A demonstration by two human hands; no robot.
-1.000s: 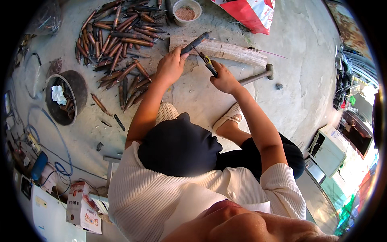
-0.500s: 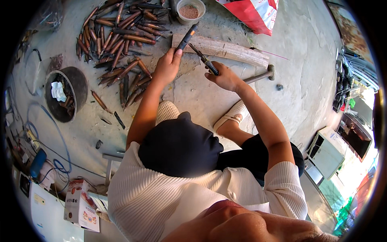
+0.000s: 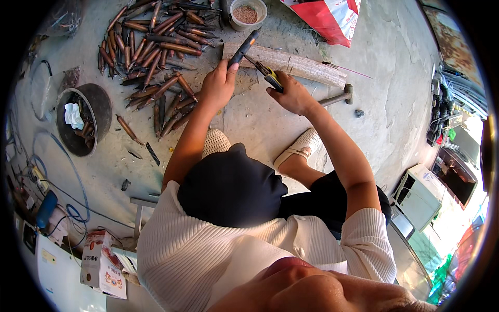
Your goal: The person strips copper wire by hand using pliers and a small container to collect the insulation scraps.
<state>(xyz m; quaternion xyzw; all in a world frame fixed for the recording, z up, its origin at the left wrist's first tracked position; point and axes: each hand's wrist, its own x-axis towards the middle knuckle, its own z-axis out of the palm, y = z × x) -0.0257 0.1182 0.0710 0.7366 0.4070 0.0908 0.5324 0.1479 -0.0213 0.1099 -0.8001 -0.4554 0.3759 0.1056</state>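
Note:
My left hand is closed around the lower end of a blackened copper tube, which slants up and to the right with a tapered tip. A small coppery patch shows on its side. In my right hand is a pair of pliers with black and yellow handles. Their metal jaws point toward the tube's side; whether they touch it I cannot tell. Left of my left hand lies a heap of similar copper tubes, brown and sooty. Just beyond the pliers a wooden plank lies on the floor.
A hammer rests right of my right hand. Beyond the heap stands a white tub of reddish-brown granules, near a red and white bag. At left are a dark bucket and a loose tube. My sandalled feet are below my hands.
The pliers have turned in my right hand, and their yellow handle parts now show. My left hand and the tube have barely shifted.

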